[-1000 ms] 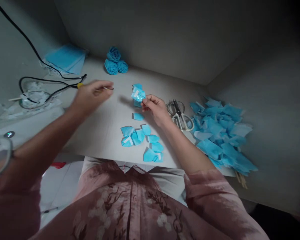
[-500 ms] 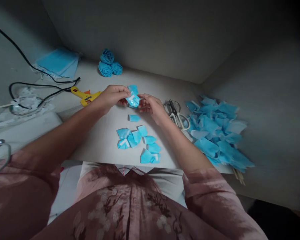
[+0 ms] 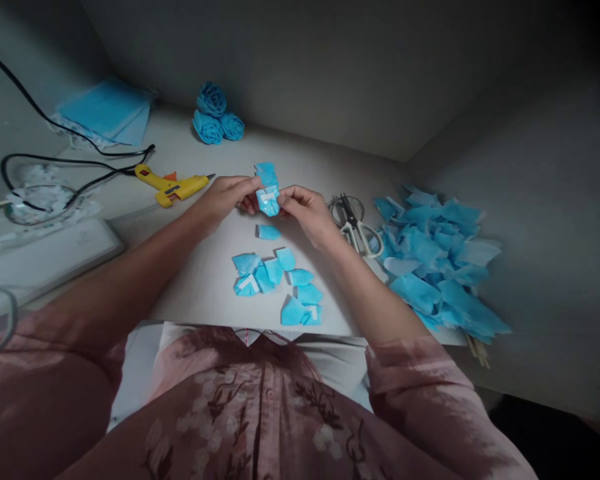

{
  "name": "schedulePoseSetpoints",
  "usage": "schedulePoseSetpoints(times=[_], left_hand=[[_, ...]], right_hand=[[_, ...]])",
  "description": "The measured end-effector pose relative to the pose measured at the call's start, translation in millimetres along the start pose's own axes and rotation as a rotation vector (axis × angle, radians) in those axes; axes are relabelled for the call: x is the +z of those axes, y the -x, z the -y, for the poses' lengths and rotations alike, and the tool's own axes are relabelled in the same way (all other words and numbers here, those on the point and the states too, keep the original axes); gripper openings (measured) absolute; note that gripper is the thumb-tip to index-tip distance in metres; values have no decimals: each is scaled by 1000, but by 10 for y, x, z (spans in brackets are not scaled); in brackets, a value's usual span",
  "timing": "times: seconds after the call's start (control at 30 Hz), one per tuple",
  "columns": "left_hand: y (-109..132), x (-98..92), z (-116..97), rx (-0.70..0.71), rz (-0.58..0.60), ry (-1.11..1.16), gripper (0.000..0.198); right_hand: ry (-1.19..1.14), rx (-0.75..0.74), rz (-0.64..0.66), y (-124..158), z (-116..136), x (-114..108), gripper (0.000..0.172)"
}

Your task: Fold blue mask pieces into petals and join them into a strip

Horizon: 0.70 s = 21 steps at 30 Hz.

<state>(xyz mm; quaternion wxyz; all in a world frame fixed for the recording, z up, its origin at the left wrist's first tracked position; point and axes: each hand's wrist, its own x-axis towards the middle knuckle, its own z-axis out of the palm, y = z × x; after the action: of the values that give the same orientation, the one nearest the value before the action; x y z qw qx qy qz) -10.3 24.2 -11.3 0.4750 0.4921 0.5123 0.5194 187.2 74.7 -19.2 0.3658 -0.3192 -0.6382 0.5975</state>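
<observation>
Both my hands meet over the middle of the white table (image 3: 205, 267), pinching a small folded blue paper piece (image 3: 268, 190) with a white strip on it. My left hand (image 3: 227, 197) grips its left side with closed fingers. My right hand (image 3: 305, 210) holds the right side, fingers curled. Just below them lies one loose blue piece (image 3: 269, 232), and nearer to me a cluster of several folded blue pieces (image 3: 280, 283).
A yellow glue gun (image 3: 173, 186) with a black cord lies to the left. Scissors (image 3: 354, 223) rest right of my right hand, beside a heap of cut blue paper (image 3: 437, 257). Three blue paper roses (image 3: 214, 117) and a stack of blue sheets (image 3: 105, 110) sit at the back.
My left hand put the glue gun down on the table at the left and came over to the blue piece, which both hands now pinch together.
</observation>
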Motion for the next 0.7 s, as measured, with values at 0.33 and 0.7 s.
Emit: schedulePoseSetpoints(times=[0.33,0.7], left_hand=[[4,-89,-15,-16,1,-46,15],[14,-56,-33,-2,-4,-99,17]], right_hand=[[-51,9,-5,8,1,5,26],[1,34,37,12,24,-14,24]])
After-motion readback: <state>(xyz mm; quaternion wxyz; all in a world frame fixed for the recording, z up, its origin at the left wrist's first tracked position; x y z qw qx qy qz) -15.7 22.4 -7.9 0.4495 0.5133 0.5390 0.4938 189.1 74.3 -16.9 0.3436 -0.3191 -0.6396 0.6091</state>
